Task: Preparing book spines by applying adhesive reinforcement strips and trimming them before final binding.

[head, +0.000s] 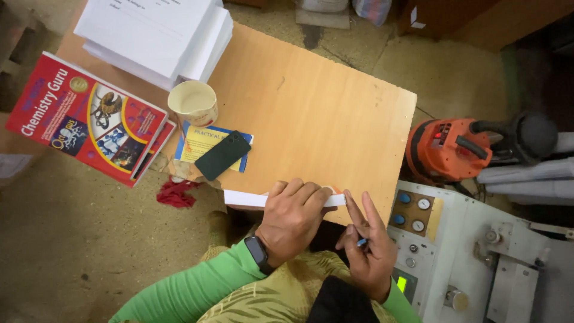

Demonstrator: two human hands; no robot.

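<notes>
The left hand [293, 218] lies palm down with its fingers curled over a thin white stack of paper [251, 198], pressing it against the near edge of the wooden board [323, 113]. The right hand [368, 251] is just beside it, 2 fingers stretched toward the stack's right end and a small blue object [362, 242] pinched lower down; what that object is cannot be made out. The middle and right of the board are bare wood. At its left lie a dark phone [222, 155] on a blue-and-yellow booklet [200, 140], a cup [193, 103], a red book [84, 119] overhanging the edge, and a tall white paper pile [155, 36] cut off at the top. A grey machine panel [454, 251] sits close at the right.
</notes>
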